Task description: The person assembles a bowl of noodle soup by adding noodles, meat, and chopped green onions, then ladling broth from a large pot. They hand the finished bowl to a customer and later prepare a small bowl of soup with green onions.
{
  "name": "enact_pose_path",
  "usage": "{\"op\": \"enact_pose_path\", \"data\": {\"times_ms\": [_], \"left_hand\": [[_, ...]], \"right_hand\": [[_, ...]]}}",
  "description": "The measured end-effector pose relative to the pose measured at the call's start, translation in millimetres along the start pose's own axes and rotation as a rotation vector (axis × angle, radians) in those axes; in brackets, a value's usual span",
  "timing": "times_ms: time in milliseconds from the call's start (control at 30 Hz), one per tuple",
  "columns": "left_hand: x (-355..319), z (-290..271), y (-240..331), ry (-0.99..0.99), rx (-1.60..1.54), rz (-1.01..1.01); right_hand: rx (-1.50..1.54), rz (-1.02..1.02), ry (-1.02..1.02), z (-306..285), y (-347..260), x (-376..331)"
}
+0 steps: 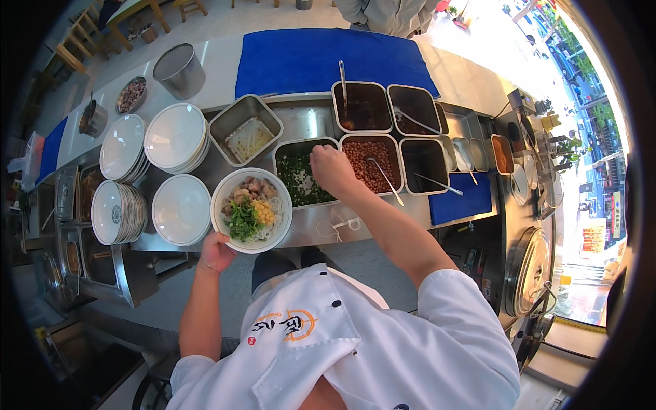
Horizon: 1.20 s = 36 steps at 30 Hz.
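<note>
- White and round, the bowl [287, 213] is sitting at the near edge of the steel tabletop [311, 229], just left of the tub of chopped greens [292, 171].
- The left hand [217, 253] is clamping on the bowl's near-left side, its thumb lying along the rim; the fingers underneath are mostly hiding.
- The right hand [333, 171] is hanging over the right part of that tub with fingers curling downward; whether they are closing on any greens, I cannot tell.
- White noodles [272, 230] are showing at the bowl's edge, while meat [254, 186], yellow bits [263, 210] and a green heap [243, 222] are covering the rest.
- For good handling, holding the bowl level and close to the tub is probably helping most, since a short path should be shedding fewer scraps.
- Taking a small, loose pinch is likely giving better control than grabbing a fistful.
- The tub of red-brown nuts [362, 154], with its spoon [385, 174], is standing right beside the greens, so lifting the wrist clear seems wise.
</note>
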<state>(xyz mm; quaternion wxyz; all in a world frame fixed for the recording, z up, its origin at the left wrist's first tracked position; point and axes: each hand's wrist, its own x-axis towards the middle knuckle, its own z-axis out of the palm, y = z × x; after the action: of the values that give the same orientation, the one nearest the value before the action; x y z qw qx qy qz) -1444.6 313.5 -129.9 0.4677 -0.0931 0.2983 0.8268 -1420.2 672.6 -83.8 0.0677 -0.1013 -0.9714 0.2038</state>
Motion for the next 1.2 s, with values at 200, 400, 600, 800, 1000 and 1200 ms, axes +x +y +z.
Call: {"op": "enact_pose_path", "data": {"times_ms": [200, 400, 600, 800, 1000, 1200], "left_hand": [[3, 2, -2, 0.099, -0.015, -0.071], [6, -13, 5, 0.096, 0.011, -0.11], [6, -24, -2, 0.141, -0.002, -0.186], [-3, -14, -4, 0.082, -0.004, -0.151], [-10, -12, 1, 0.06, -0.006, -0.155], [-11, -16, 0, 0.02, -0.057, -0.103]], "right_hand": [[0.157, -0.276, -0.063, 21, -8, -12], [0.202, -0.346, -0.198, -2, 9, -36], [0.386, -0.005, -0.178, -20, 19, -53], [0.887, 0.581, -0.137, -14, 18, -48], [1.167, 0.69, 0.005, -37, 4, -58], [1.164, 0.566, 0.124, -81, -47, -68]]}}
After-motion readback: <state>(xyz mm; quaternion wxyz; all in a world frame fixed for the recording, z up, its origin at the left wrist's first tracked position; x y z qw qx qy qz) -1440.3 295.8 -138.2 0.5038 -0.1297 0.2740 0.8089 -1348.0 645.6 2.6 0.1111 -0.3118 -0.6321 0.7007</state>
